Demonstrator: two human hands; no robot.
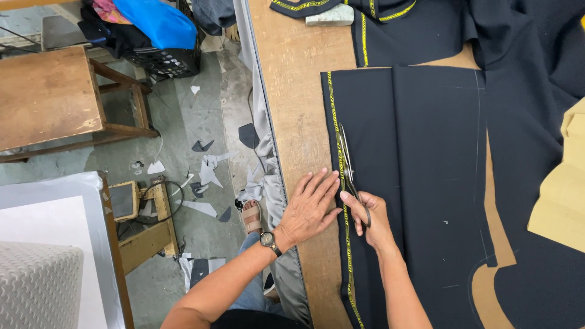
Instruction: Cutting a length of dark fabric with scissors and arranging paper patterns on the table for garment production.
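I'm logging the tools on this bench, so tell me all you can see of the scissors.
The scissors are long metal shears with slim, pale blades, lying flat on the dark cloth beside its yellow edge strip. The tips point away from the person, and the blades look nearly closed. The right hand grips the dark handle loops, which its fingers mostly hide. The left hand lies flat beside them.

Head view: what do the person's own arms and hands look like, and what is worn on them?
Both forearms are bare, with no sleeves in view. The left hand has a wristwatch with a round dark dial on a dark strap. The right hand has no watch or glove visible. Any rings are too small to tell.
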